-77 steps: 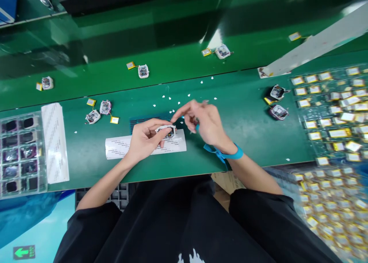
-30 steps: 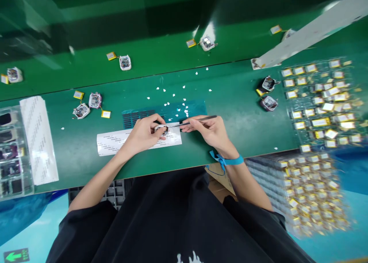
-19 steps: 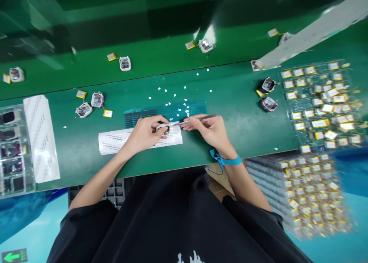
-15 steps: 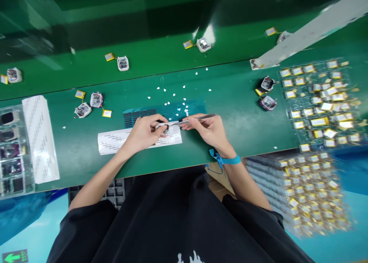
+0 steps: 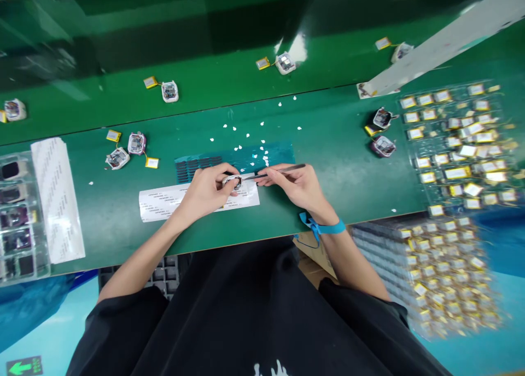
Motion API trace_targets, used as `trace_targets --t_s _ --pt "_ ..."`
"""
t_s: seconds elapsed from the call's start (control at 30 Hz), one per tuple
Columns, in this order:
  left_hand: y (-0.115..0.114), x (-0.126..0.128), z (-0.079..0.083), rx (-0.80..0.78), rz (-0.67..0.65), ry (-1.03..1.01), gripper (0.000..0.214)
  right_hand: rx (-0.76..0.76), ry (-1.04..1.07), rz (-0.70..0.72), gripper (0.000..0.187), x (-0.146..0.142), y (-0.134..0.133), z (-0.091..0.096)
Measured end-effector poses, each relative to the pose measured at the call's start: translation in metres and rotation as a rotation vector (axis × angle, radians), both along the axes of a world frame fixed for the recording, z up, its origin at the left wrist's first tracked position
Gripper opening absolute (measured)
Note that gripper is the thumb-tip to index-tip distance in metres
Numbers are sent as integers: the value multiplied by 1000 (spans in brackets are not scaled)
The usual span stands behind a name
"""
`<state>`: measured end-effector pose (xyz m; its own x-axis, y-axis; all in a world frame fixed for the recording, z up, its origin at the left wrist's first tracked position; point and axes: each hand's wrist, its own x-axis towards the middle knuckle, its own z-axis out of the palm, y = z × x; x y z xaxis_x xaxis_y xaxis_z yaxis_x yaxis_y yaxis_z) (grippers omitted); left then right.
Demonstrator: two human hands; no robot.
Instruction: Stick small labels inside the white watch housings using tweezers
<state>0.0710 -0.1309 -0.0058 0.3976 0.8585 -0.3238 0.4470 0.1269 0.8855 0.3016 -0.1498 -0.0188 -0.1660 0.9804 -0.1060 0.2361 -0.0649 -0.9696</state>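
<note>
My left hand [image 5: 207, 189] is closed around a small white watch case [image 5: 233, 182] with electronics inside, its thumb pressed on the near side. From the right, my right hand [image 5: 297, 185] grips a pair of metal tweezers [image 5: 283, 171] in a pinch, the tips reaching to the case's open side. Beneath my left hand lies a white printed backing sheet [image 5: 159, 203]. Just behind my hands is a blue film sheet [image 5: 241, 158] with rows of dark strips at its left part. Fingers hide much of the case.
Small white stickers [image 5: 248, 135] lie scattered behind the film. Watch cases with yellow batteries [image 5: 118, 157] sit left and right, and more stand on the far green strip [image 5: 217, 86]. Battery trays [image 5: 459, 146] are at right; a grey post [image 5: 435, 42] rises nearby. White sheets [image 5: 57, 201] lie left.
My hands and the tweezers have barely moved; the case stays in my left hand. The watch cases on the far strip have shifted slightly to the left.
</note>
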Motion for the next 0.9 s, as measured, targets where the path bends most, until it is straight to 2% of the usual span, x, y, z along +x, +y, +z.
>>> trace_targets --t_s 0.1,0.23,0.33,0.47,0.57,0.67,0.9 --pt "0 0 0 -6 -1 6 15 -4 8 25 34 3 0 1" --pt "0 0 -2 -6 -3 -3 14 -82 94 -2 33 6 1 0" --pt "1 0 -1 -35 25 -59 17 -112 199 -81 36 6 1 -1" --pt "1 0 8 -154 31 -232 27 -38 283 -184 34 -1 -1 6" --pt "0 -1 15 -224 -41 -336 39 -19 262 -174 35 -13 -5 19" --pt "-2 -1 19 -266 -47 -391 47 -21 221 -146 39 -25 -9 31" --pt "-7 0 21 -264 13 -440 47 23 223 -166 35 -34 -9 34"
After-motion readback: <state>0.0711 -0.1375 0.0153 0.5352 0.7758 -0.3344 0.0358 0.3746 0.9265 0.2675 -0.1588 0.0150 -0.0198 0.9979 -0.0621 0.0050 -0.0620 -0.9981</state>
